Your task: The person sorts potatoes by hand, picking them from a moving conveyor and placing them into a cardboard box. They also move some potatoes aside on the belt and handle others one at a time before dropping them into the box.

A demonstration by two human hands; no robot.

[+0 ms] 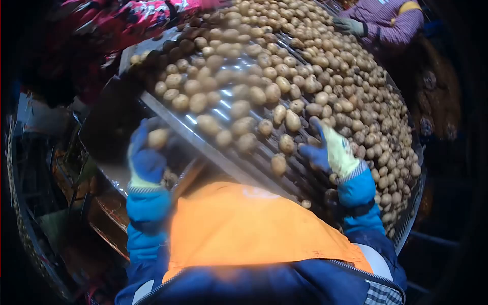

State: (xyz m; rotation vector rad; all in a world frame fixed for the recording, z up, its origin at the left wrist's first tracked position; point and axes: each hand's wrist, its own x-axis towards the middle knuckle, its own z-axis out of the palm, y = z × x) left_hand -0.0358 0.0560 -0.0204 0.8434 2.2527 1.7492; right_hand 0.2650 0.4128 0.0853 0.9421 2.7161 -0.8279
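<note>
My left hand (146, 157), in a blue-coated glove with a pale cuff, is at the left beyond a metal divider bar. Its fingers curl round a single potato (158, 138). On the other side, my right hand (329, 147), gloved in blue and pale yellow, reaches over the ribbed metal rollers (262, 155). Its thumb and finger are spread apart with nothing visible between them. Close to that hand lie loose potatoes (286, 144) on the rollers, with a dense heap of potatoes (378, 137) to its right.
The metal divider bar (188, 134) runs diagonally between the rollers and a dark chute on the left. A co-worker's gloved hand (351, 25) touches the heap at the upper right. Another person's pink patterned sleeve (137, 18) is at the upper left. An orange apron (254, 229) covers my front.
</note>
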